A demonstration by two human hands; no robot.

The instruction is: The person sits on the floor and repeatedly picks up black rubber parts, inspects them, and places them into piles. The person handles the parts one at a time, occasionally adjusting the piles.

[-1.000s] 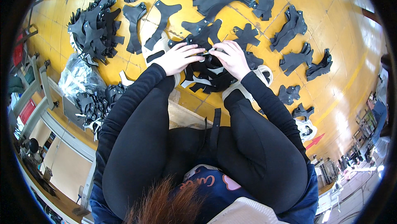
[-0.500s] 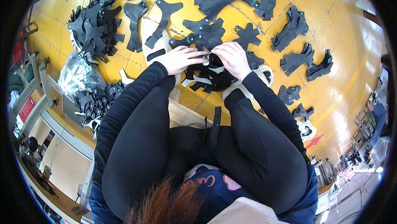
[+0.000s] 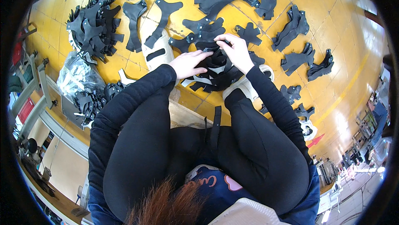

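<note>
My left hand (image 3: 189,63) lies palm-down, fingers extended, pressing on a small pile of black cut fabric pieces (image 3: 214,73) that rests on the yellow tiled floor (image 3: 332,21) between my two white shoes (image 3: 249,86). My right hand (image 3: 237,50) is closed in a pinch: thumb and fingertips grip the upper edge of the top piece of that pile. Both hands are just beside each other, touching the same pile.

Surrounding layout, as I see it from above:
- A large heap of black pieces (image 3: 93,28) lies well apart, to the upper left.
- A clear plastic bag (image 3: 79,77) lies near that heap, with more black pieces beside it.
- Separate stacks of shaped black pieces (image 3: 295,25) are spread over the floor to the upper right.

I am crouched, knees either side of the pile.
</note>
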